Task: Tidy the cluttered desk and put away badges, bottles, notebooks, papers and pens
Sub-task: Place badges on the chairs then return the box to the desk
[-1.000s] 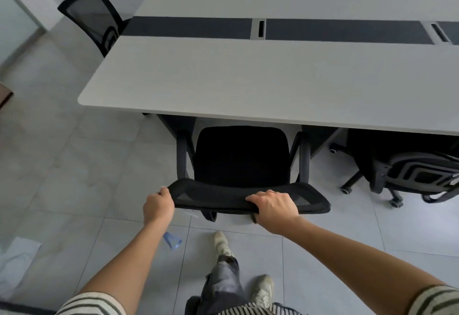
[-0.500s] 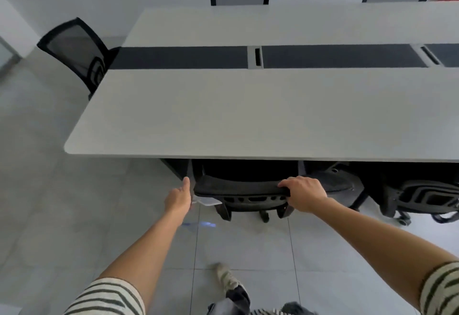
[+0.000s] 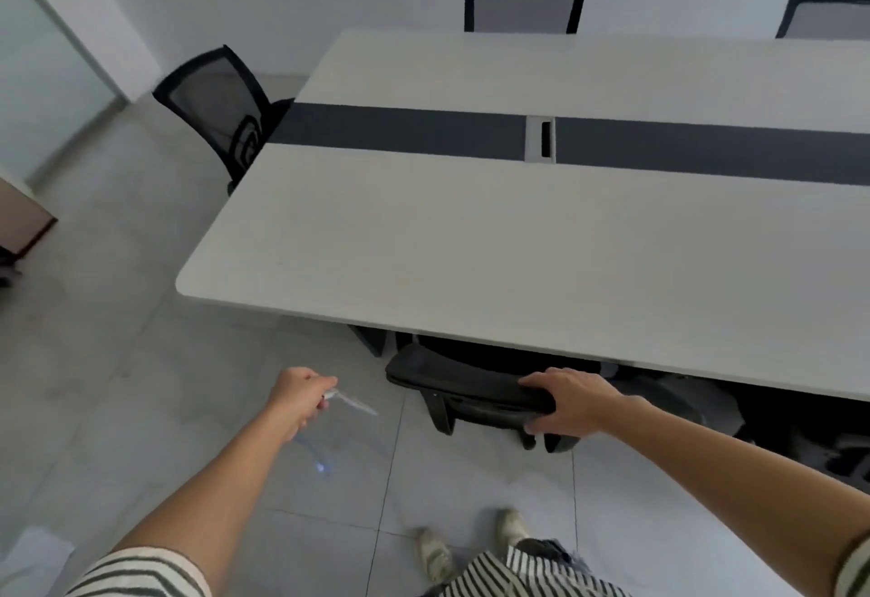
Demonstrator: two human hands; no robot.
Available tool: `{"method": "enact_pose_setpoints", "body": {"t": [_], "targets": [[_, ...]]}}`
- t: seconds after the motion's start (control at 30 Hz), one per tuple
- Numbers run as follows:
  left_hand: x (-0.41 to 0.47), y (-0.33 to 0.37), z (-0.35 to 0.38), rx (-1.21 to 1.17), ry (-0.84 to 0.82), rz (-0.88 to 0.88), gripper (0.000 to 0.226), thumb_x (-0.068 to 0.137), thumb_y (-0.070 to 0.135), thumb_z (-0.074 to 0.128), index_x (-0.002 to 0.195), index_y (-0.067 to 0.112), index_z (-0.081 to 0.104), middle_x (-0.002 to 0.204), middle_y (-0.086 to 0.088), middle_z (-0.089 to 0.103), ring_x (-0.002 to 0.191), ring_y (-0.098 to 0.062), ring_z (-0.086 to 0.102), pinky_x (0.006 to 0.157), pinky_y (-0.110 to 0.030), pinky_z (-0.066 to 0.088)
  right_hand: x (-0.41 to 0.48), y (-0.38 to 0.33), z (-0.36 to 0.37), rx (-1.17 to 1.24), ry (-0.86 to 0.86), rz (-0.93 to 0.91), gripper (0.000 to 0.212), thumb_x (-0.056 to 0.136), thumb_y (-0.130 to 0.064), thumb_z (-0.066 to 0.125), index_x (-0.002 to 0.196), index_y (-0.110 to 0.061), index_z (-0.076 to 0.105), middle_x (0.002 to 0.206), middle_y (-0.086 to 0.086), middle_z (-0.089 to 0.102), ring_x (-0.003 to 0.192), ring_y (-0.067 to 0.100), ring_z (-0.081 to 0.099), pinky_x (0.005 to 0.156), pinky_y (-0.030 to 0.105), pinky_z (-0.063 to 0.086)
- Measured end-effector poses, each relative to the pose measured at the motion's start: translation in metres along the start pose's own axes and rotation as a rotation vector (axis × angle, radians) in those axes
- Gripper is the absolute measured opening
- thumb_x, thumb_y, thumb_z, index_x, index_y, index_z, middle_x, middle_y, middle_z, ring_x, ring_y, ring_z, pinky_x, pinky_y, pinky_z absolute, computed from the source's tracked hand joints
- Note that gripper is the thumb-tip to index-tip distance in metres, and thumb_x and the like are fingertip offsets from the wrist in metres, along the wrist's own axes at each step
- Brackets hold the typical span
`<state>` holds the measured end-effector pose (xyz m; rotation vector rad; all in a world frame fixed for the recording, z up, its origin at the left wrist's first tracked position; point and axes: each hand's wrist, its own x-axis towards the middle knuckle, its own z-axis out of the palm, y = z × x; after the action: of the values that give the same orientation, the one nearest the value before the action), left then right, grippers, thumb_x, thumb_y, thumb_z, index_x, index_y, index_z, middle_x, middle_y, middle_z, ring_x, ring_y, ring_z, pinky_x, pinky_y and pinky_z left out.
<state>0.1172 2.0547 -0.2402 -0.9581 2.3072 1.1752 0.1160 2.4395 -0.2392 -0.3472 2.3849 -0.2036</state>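
The person wears a shirt [image 3: 527,580] with dark and white stripes. Its short sleeves [image 3: 141,573] have the same stripes. The arms [image 3: 197,502], the left hand [image 3: 301,396] and the right hand [image 3: 572,401] are bare. The shoes [image 3: 435,552] are pale.

The pale bench [image 3: 471,243] stretched away beyond the right hand [image 3: 572,401], and a dark strip [image 3: 400,130] with a white cable slot [image 3: 540,140] ran along its middle. Grey tiled floor [image 3: 141,384] lay below the left hand [image 3: 301,396]. A white sheet [image 3: 33,559] lay on it well behind and left of that hand, and a black chair [image 3: 461,389] stood at the right hand, tucked under the bench.
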Motion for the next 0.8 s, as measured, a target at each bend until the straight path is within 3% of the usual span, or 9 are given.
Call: {"method": "enact_pose_setpoints", "body": {"t": [0.13, 0.3, 0.43, 0.5, 0.67, 0.8], "targets": [[-0.021, 0.009, -0.035, -0.117, 0.116, 0.022, 0.019, 0.084, 0.001, 0.064, 0.068, 0.008, 0.058, 0.062, -0.014, 0.062, 0.023, -0.004, 0.031, 0.031, -0.011, 0.018, 0.030, -0.061, -0.037, 0.105, 0.004, -0.236, 0.083, 0.069, -0.090, 0.045, 0.140, -0.045, 0.039, 0.131, -0.015, 0.056, 0.120, 0.016, 0.054, 0.098, 0.037, 0.045], [-0.057, -0.011, -0.088, -0.354, 0.294, 0.003, 0.019, 0.083, -0.009, 0.062, 0.072, 0.007, 0.059, 0.072, -0.016, 0.064, 0.023, 0.001, 0.036, 0.028, -0.011, 0.025, 0.071, -0.157, -0.072, 0.019, 0.007, -0.424, 0.072, 0.084, -0.076, 0.047, 0.142, -0.034, 0.045, 0.141, -0.009, 0.053, 0.128, 0.017, 0.050, 0.107, 0.037, 0.039], [-0.073, -0.063, -0.147, -0.482, 0.421, -0.077, 0.016, 0.081, -0.011, 0.062, 0.078, 0.005, 0.061, 0.042, 0.002, 0.055, 0.023, -0.002, 0.032, 0.029, -0.010, 0.023, 0.098, -0.241, -0.082, -0.036, -0.038, -0.517, 0.058, 0.087, -0.069, 0.050, 0.131, -0.032, 0.054, 0.120, -0.009, 0.060, 0.119, 0.017, 0.056, 0.102, 0.032, 0.041], [-0.073, -0.093, -0.178, -0.516, 0.468, -0.129, 0.015, 0.082, -0.009, 0.061, 0.081, 0.006, 0.061, 0.041, 0.003, 0.056, 0.025, -0.006, 0.032, 0.031, -0.011, 0.023, 0.111, -0.284, -0.085, -0.067, -0.042, -0.560, 0.055, 0.089, -0.066, 0.051, 0.131, -0.031, 0.056, 0.123, -0.008, 0.061, 0.119, 0.015, 0.056, 0.102, 0.030, 0.041], [-0.057, -0.170, -0.265, -0.611, 0.487, -0.156, 0.013, 0.085, -0.005, 0.060, 0.088, 0.007, 0.059, 0.071, -0.013, 0.071, 0.037, -0.012, 0.032, 0.037, -0.014, 0.023, 0.149, -0.416, -0.080, -0.142, -0.026, -0.674, 0.046, 0.095, -0.055, 0.051, 0.129, -0.026, 0.058, 0.131, -0.006, 0.060, 0.122, 0.017, 0.055, 0.102, 0.029, 0.040], [-0.041, -0.211, -0.338, -0.622, 0.503, -0.159, 0.013, 0.086, -0.006, 0.059, 0.088, 0.007, 0.058, 0.076, -0.015, 0.071, 0.035, -0.013, 0.035, 0.038, -0.015, 0.024, 0.176, -0.519, -0.069, -0.135, -0.017, -0.722, 0.041, 0.095, -0.053, 0.051, 0.123, -0.026, 0.062, 0.127, -0.004, 0.063, 0.120, 0.021, 0.057, 0.101, 0.032, 0.042]]}}
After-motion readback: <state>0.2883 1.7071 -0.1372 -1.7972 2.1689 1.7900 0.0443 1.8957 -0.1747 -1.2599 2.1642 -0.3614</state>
